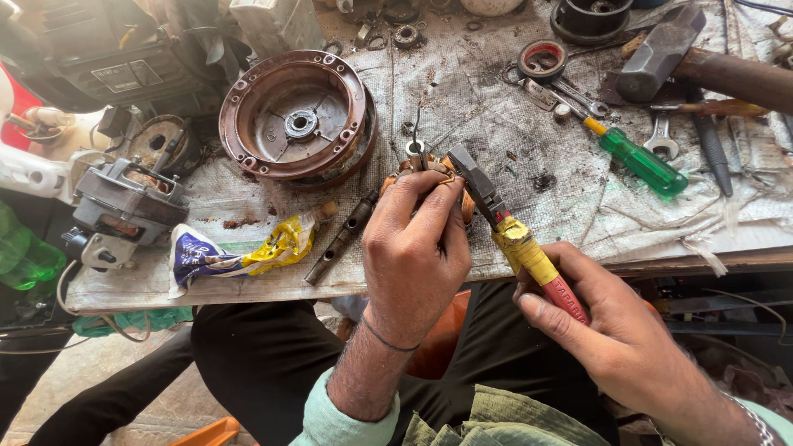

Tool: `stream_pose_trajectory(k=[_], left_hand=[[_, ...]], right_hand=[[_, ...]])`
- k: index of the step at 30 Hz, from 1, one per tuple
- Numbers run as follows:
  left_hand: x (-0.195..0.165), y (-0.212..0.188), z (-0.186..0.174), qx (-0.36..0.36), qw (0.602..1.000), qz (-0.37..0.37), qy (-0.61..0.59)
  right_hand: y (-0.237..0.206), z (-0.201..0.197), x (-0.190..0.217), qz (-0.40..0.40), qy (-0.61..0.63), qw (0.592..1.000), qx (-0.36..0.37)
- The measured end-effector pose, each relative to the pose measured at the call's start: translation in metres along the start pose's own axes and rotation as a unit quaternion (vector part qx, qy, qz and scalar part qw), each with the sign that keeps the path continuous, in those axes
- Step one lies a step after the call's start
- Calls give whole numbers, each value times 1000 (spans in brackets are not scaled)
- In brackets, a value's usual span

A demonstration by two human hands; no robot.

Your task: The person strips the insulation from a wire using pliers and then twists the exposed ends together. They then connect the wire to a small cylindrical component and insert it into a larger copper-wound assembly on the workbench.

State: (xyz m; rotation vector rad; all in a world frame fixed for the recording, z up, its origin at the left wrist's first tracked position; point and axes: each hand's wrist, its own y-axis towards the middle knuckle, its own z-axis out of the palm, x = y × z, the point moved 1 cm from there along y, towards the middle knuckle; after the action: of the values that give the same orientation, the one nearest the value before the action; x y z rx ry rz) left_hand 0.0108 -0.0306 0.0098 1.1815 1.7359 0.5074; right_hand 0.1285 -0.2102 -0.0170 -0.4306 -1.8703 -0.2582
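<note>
Two hands at work, center of frame. Left hand (415,248) is wrapped tight round a copper coil part (429,177); right hand (611,330) is closed on pliers (504,223), tips at the coil. Work looks half done: round cover (297,116) lies apart, upper left w/ tools.

I see pliers (529,252) with red and yellow grips, a green screwdriver (640,159) at two o'clock, a rust-brown round cover (293,116) at eleven, a blue-yellow wrapper (239,252) at nine.

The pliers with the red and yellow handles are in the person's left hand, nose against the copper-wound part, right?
Not quite: the head view shows the red-and-yellow-handled pliers in the right hand; the left hand grips the copper-wound part.
</note>
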Motion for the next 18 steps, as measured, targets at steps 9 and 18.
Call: stream_pose_trajectory(k=[9, 18], left_hand=[[1, 0, 0, -1, 1000, -13, -20], [6, 2, -2, -15, 999, -16, -26]], right_hand=[[9, 1, -4, 90, 27, 995, -27], [9, -9, -17, 94, 199, 971, -92]])
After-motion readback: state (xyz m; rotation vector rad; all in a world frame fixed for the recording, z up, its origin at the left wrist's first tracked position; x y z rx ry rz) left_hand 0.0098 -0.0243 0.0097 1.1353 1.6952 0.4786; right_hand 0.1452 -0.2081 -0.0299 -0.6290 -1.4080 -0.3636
